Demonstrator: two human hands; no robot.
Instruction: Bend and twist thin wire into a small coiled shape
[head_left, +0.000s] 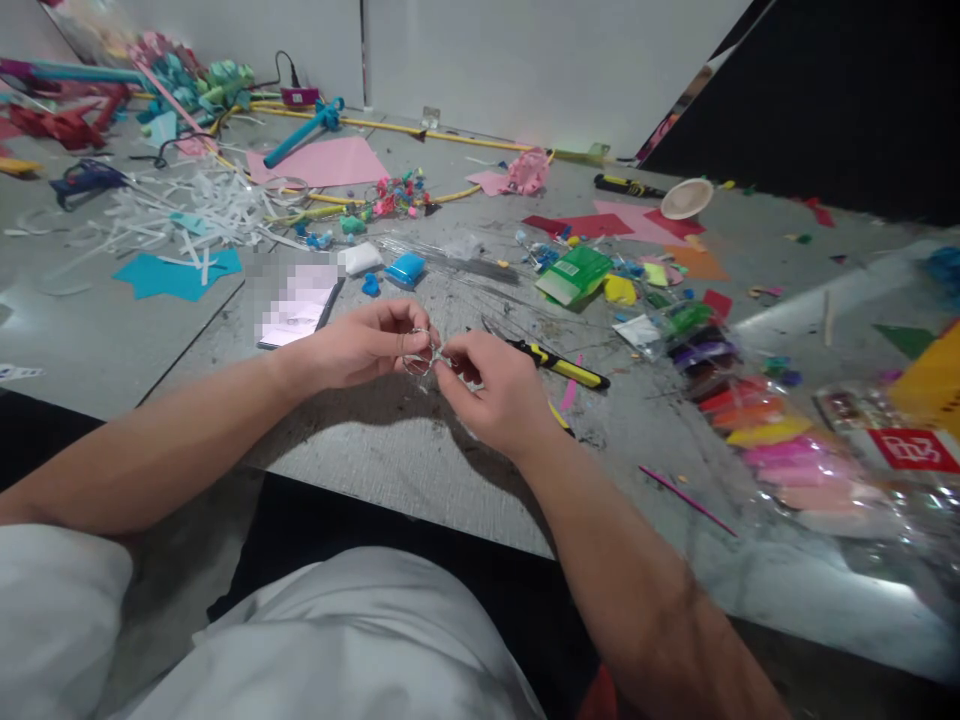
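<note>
My left hand (375,342) pinches a small silvery metal ring (417,358) between thumb and fingers, just above the table's near part. The ring looks like a key ring, with a thin silvery bit at its right side. My right hand (499,390) is closed on that side, its thumb and index finger pinching the same piece; the exact contact is partly hidden by the fingers. Right behind my right hand lies a black-and-yellow handled tool (574,368). Beyond my left hand are a blue clay packet (406,268), a white packet (361,260) and a small blue piece (370,286).
A phone-like slab (300,305), partly pixelated, lies left of my hands. White paper strips (217,210) pile up behind it. Colourful clay packets (795,450) and a purple stick (686,498) lie to the right. A green packet (574,276) sits farther back.
</note>
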